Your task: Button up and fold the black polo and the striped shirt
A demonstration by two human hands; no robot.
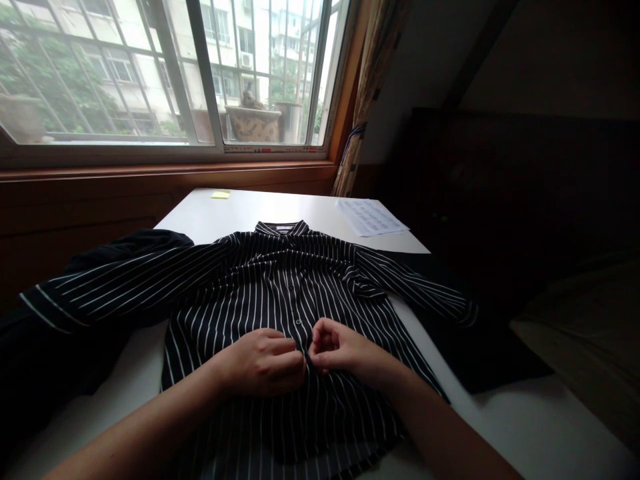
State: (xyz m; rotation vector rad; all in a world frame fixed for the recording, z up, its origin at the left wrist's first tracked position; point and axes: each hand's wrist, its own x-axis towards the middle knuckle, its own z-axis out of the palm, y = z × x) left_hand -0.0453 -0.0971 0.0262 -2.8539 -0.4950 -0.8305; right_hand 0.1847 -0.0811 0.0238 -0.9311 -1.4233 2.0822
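Observation:
A black shirt with thin white stripes (260, 280) lies spread front-up on a white table (240, 210), collar toward the window, sleeves out to both sides. My left hand (265, 363) and my right hand (337, 350) meet at the shirt's button placket, low on the front. Both have their fingers curled and pinched on the placket fabric at a button. What sits between the fingertips is too small to make out.
A printed sheet of paper (370, 217) lies at the table's far right corner, a yellow sticky note (221, 195) at the far left. Dark cloth (480, 347) hangs off the right edge. A barred window (165, 73) and curtain (367, 93) stand behind.

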